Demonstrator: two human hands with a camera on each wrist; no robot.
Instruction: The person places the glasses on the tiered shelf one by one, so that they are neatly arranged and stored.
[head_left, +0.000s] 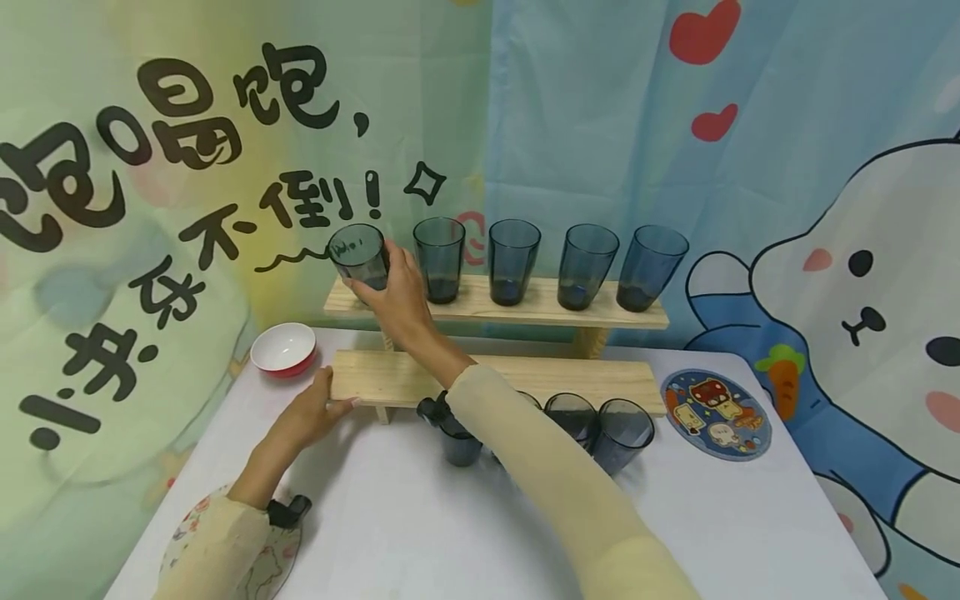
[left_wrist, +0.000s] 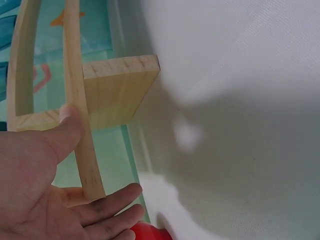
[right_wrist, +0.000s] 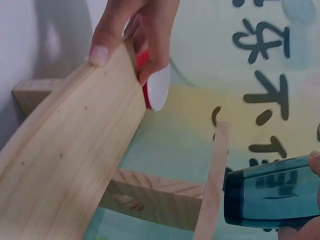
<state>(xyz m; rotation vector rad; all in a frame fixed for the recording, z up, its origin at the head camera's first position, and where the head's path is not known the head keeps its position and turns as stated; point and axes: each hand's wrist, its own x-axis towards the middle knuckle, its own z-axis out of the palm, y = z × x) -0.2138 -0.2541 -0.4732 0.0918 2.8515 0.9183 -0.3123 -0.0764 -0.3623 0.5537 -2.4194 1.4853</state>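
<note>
So the right hand (head_left: 402, 298) has a blue-tinted drinking glass (head_left: 356, 254) gripped by its side, thumb one way and fingers the other, right at the left end of the upper wooden shelf (head_left: 474, 305). Honestly can't tell if the base is touching the board; from the right wrist it's just beside it. Left hand (head_left: 306, 414) is clamped on the left end of the lower wooden shelf (head_left: 390, 381), thumb over the edge and fingers around the end. Four matching glasses (head_left: 514, 260) stand spaced out along the upper shelf, to the right of the held one. More tumblers (head_left: 568, 418) sit bunched on the white counter (head_left: 420, 533) in front of the lower shelf, partly hidden by the right sleeve (head_left: 551, 467), so no exact count from me. There's a red bowl (head_left: 283, 348) with a white inside near the left hand, a blue cartoon mat (head_left: 717, 415) off the rack's right end, and a round patterned mat (head_left: 273, 560) under the left forearm.
</note>
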